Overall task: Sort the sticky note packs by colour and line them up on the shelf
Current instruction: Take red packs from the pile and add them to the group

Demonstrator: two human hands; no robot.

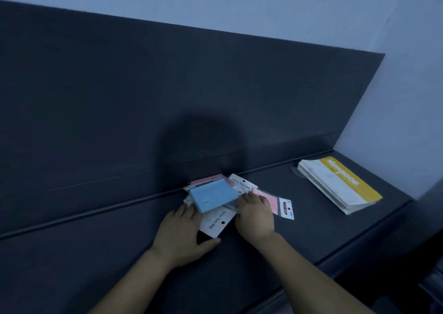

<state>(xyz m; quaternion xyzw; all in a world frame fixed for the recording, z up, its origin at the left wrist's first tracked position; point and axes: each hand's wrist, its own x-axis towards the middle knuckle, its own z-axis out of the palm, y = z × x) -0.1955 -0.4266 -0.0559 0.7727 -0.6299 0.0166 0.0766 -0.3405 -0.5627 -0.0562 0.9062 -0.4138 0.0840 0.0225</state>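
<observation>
view from above of a dark shelf (96,253) with a dark back panel (143,98) and a pale wall (239,7) behind it. a loose pile of sticky note packs lies in the middle of the shelf, close to the back panel. on top of the pile sits a blue pack (213,195), tilted, with its white header card (217,220) pointing toward the viewer. pink packs show behind it, and a pink pack (268,200) with a red-labelled header lies flat just to its right. a second white card (242,184) sticks out at the back of the pile. the left hand (182,237) rests at the pile's near left side, fingers stretched out against the edge of the blue pack, and the thumb (211,242) is spread wide just below the white header card. the right hand (255,214) lies on the pile's right side, knuckles up, fingers bent down onto the clear wrap beside the blue pack. it partly covers the pink pack; whether it grips a pack or only presses on it cannot be told. well apart, at the right end of the shelf, lies a neat yellow stack (340,186) of yellow-and-white packs, untouched by either hand.
</observation>
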